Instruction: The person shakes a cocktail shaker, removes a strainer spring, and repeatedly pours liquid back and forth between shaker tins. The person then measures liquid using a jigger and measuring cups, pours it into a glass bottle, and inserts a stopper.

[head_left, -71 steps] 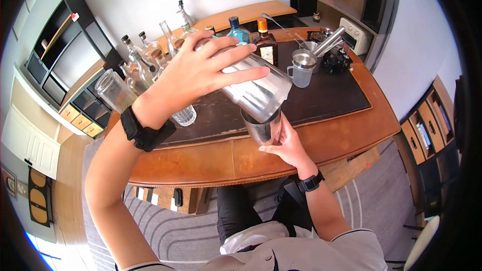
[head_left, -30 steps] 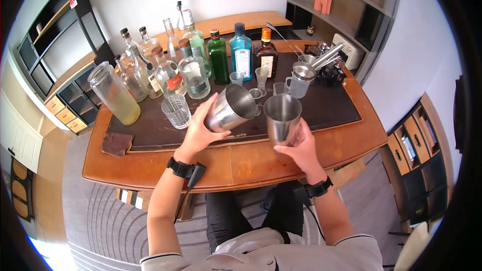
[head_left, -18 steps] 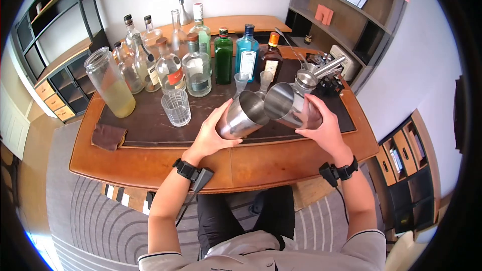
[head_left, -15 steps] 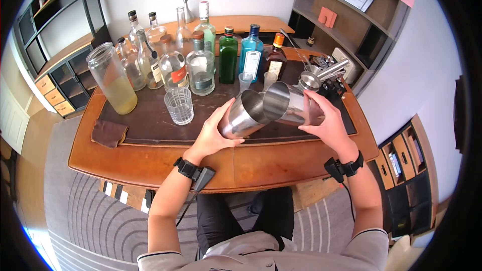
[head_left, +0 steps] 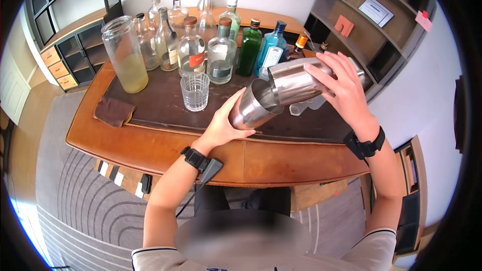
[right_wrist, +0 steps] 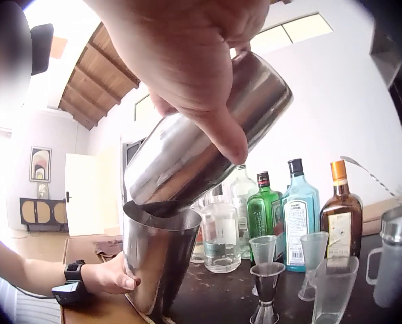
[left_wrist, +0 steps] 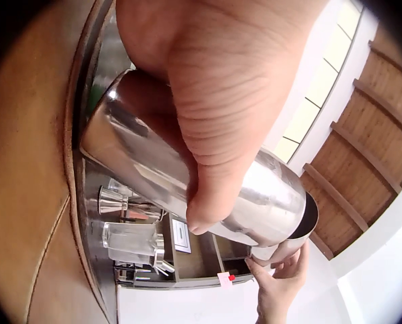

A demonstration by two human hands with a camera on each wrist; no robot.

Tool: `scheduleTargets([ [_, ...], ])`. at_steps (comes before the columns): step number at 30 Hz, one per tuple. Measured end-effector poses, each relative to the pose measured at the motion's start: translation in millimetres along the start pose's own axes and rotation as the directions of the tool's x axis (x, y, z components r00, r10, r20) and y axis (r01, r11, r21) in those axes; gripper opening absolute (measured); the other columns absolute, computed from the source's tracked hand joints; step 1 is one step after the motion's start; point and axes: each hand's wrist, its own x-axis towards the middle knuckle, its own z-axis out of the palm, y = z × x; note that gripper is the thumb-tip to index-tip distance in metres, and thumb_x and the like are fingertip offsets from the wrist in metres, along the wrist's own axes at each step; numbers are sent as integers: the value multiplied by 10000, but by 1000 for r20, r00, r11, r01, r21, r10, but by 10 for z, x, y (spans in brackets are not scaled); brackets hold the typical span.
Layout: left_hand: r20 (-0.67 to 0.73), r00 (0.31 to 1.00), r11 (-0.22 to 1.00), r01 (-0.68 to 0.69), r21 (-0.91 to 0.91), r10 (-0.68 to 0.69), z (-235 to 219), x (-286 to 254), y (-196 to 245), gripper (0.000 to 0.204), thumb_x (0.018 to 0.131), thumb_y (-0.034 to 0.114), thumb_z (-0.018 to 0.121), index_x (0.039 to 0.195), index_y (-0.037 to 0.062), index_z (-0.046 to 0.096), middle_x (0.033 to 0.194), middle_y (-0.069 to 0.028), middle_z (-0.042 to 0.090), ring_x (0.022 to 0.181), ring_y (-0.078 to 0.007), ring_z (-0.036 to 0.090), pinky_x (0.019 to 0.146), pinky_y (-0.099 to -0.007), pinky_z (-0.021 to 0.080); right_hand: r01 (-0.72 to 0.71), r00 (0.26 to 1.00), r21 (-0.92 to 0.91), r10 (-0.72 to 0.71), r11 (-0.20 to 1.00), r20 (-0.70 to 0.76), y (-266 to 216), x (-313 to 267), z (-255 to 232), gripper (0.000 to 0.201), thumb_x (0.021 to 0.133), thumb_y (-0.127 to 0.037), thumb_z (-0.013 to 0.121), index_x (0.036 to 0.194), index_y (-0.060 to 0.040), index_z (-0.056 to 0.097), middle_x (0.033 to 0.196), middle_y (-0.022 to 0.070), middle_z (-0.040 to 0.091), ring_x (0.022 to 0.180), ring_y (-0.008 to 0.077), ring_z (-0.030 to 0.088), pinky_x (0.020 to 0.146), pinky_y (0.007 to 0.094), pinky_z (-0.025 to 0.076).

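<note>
Two steel shaker cups meet above the table. My left hand grips the lower cup, which leans to the right with its mouth up. Over it, my right hand holds the other cup tipped steeply, its rim at the mouth of the lower one. In the right wrist view the tilted cup has its rim just inside the lower cup. The left wrist view shows my left thumb lying along the cup. Any liquid between the cups cannot be made out.
A ribbed glass stands left of the cups, with a pitcher of yellowish liquid and a brown cloth further left. Several bottles line the back, including a green one. A jigger and small glasses stand at the right.
Earlier my left hand was raised, tipping its cup into the right one. It came down, the cups drew together, and my right hand has now lifted and tipped its cup over the left one.
</note>
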Motion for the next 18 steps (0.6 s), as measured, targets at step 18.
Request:
scheduleTargets([
  [18,-4,999,995,47,-88,-47,-36,-9,0,1091,650,85,926,1547,25,308,1523,-126,430,1424,-233,396,1194,-388,296,305,823,-501,-489,810,-288,100,698,-250,605,705,-68,711,1193,-426,709,1337,23,610,1215,234,581,1102,427,434],
])
